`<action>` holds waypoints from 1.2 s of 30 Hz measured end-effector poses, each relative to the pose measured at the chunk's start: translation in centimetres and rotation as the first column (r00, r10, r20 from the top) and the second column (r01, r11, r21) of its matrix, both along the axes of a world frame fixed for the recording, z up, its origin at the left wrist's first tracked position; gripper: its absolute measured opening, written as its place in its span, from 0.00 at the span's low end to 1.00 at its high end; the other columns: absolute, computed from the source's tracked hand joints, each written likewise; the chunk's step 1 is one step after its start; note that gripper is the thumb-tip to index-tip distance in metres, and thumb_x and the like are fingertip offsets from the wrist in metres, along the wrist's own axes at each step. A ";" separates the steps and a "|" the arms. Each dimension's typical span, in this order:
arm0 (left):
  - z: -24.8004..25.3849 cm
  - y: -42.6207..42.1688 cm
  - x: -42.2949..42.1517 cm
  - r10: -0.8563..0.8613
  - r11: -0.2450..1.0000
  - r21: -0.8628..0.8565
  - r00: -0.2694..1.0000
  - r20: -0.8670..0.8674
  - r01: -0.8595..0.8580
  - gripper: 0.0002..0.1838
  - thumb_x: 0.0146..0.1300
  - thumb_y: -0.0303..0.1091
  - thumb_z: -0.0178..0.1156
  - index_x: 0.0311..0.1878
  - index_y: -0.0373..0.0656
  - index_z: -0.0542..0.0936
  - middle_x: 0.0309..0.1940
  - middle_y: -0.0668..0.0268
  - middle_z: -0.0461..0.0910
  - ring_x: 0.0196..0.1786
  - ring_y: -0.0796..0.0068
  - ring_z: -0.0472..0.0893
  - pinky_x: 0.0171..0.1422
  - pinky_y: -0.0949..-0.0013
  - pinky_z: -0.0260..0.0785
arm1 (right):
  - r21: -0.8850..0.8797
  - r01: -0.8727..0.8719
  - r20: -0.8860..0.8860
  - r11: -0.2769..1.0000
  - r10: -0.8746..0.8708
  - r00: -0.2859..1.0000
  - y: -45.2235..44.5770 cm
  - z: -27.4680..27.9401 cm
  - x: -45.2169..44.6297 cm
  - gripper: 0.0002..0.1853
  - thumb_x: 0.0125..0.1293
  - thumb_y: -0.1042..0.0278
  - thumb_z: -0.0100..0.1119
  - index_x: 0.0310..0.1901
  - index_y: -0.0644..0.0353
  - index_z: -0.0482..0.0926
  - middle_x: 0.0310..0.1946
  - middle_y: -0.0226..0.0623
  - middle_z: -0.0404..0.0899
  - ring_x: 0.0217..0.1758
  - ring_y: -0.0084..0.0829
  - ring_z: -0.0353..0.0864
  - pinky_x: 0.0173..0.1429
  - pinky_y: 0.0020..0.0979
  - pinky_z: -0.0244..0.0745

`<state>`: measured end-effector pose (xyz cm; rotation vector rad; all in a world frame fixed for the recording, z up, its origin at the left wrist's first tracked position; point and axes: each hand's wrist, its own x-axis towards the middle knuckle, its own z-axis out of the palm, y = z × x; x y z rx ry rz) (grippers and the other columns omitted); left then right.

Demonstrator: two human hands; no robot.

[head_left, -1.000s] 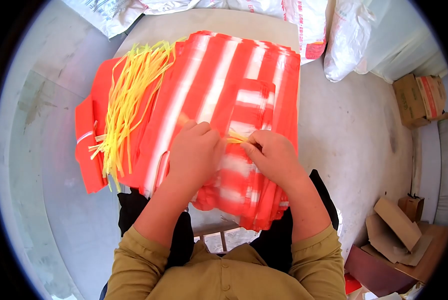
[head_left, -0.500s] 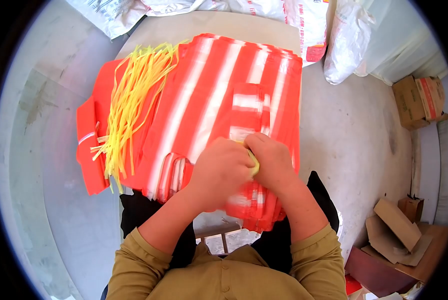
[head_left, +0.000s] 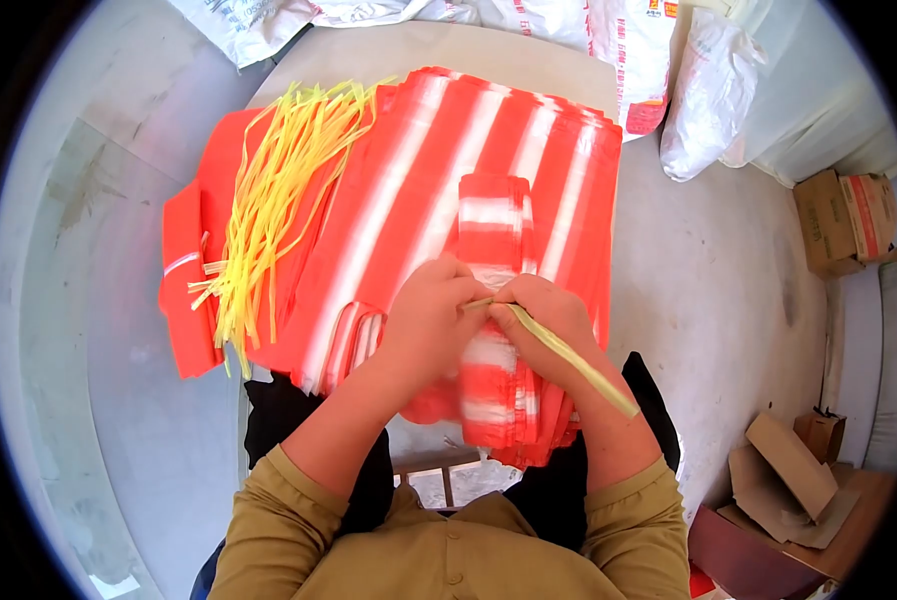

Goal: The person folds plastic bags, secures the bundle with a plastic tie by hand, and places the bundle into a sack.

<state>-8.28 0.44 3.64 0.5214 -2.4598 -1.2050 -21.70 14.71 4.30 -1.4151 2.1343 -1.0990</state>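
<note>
A folded bundle of red-and-white striped plastic sheets, seemingly bags, (head_left: 490, 400) lies lengthwise under both hands on a larger stack of the same striped sheets (head_left: 393, 180). Over the bundle's middle, my left hand (head_left: 430, 312) is closed, pinching one end of a yellow plastic strip (head_left: 573, 358). My right hand (head_left: 551, 318) pinches the same strip close by, and its loose end trails over my right wrist. Whether the strip passes around the bundle is hidden by my fingers. Left of the stack lies a heap of loose yellow strips (head_left: 278, 190).
A folded red bundle (head_left: 186, 280) lies at the table's left side. White printed sacks (head_left: 643, 60) stand behind the table (head_left: 368, 50). Cardboard boxes (head_left: 833, 225) are at the right, with an opened carton (head_left: 788, 470) lower down.
My hands have drawn slightly apart, and the yellow strip now stretches out along my right wrist. The view has shifted a little, so the scene sits slightly farther right.
</note>
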 end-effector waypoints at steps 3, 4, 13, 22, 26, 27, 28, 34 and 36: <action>0.0 -0.1 0.1 0.006 0.996 0.084 1.000 -0.022 -0.004 0.04 0.65 0.23 0.70 0.42 0.36 0.87 0.37 0.63 0.79 0.38 0.69 0.80 0.43 0.66 0.72 | 0.032 0.020 0.186 0.999 -0.025 0.982 0.0 0.6 -0.1 0.07 0.73 0.66 0.67 0.44 0.59 0.83 0.38 0.39 0.83 0.40 0.38 0.83 0.46 0.37 0.78; 0.1 0.0 0.1 0.019 0.994 0.106 1.000 -0.021 -0.017 0.04 0.65 0.24 0.70 0.41 0.35 0.87 0.36 0.63 0.79 0.38 0.69 0.80 0.43 0.66 0.72 | 0.001 0.027 0.252 1.000 -0.027 0.967 0.1 0.0 -0.2 0.07 0.72 0.65 0.67 0.44 0.59 0.83 0.40 0.41 0.84 0.41 0.41 0.84 0.46 0.39 0.79; 0.1 0.3 -0.1 0.102 0.983 0.151 0.994 0.027 -0.105 0.06 0.67 0.30 0.69 0.38 0.38 0.85 0.32 0.59 0.80 0.38 0.58 0.81 0.44 0.59 0.73 | -0.169 -0.009 -0.116 0.986 -0.010 0.993 -0.4 -0.6 -0.1 0.10 0.63 0.78 0.70 0.46 0.61 0.84 0.40 0.39 0.85 0.43 0.40 0.84 0.46 0.37 0.81; 0.5 0.4 0.5 -0.106 0.864 -0.491 0.994 0.037 0.110 0.05 0.68 0.34 0.65 0.41 0.44 0.82 0.33 0.60 0.82 0.42 0.53 0.84 0.44 0.51 0.77 | -0.332 -0.081 -0.316 0.940 -0.030 0.948 -1.0 -1.2 -0.1 0.16 0.59 0.85 0.68 0.49 0.63 0.87 0.43 0.39 0.86 0.46 0.43 0.85 0.49 0.39 0.83; 0.1 0.8 0.3 -0.057 0.937 -0.347 0.998 -0.033 0.042 0.05 0.69 0.33 0.64 0.42 0.44 0.81 0.34 0.60 0.82 0.41 0.53 0.84 0.43 0.50 0.77 | -0.327 -0.105 -0.320 0.939 -0.005 0.948 -0.9 -1.1 -0.1 0.18 0.59 0.86 0.68 0.52 0.64 0.87 0.42 0.39 0.84 0.46 0.42 0.84 0.49 0.38 0.82; 0.0 0.9 0.2 -0.031 0.958 -0.287 0.998 -0.063 0.011 0.05 0.68 0.33 0.64 0.42 0.44 0.81 0.34 0.60 0.82 0.41 0.53 0.84 0.43 0.50 0.77 | -0.316 -0.109 -0.320 0.942 0.003 0.948 -0.9 -1.0 0.0 0.18 0.59 0.87 0.68 0.52 0.65 0.87 0.42 0.39 0.83 0.46 0.42 0.83 0.49 0.38 0.81; 0.0 0.9 0.2 -0.027 0.961 -0.275 0.997 -0.068 0.007 0.05 0.68 0.33 0.64 0.42 0.44 0.81 0.34 0.60 0.82 0.41 0.53 0.84 0.43 0.50 0.77 | -0.306 -0.113 -0.320 0.945 0.010 0.947 -0.9 -1.0 0.0 0.19 0.59 0.87 0.68 0.53 0.65 0.87 0.42 0.39 0.82 0.46 0.42 0.82 0.48 0.38 0.80; -0.3 0.9 0.3 -0.016 0.968 -0.249 0.998 -0.055 0.002 0.05 0.67 0.33 0.66 0.41 0.43 0.82 0.34 0.59 0.84 0.41 0.52 0.85 0.45 0.49 0.77 | -0.244 -0.063 -0.189 0.968 0.016 0.982 -0.8 -1.3 0.3 0.11 0.69 0.76 0.65 0.51 0.67 0.85 0.42 0.43 0.81 0.49 0.45 0.80 0.53 0.40 0.79; -0.1 0.9 0.4 -0.006 0.977 -0.213 0.999 -0.043 -0.003 0.05 0.67 0.33 0.67 0.41 0.43 0.83 0.34 0.59 0.84 0.42 0.51 0.85 0.46 0.49 0.77 | -0.228 -0.052 -0.172 0.972 0.013 0.985 -0.7 -1.2 0.4 0.10 0.69 0.77 0.65 0.50 0.67 0.85 0.43 0.43 0.80 0.49 0.45 0.80 0.53 0.40 0.79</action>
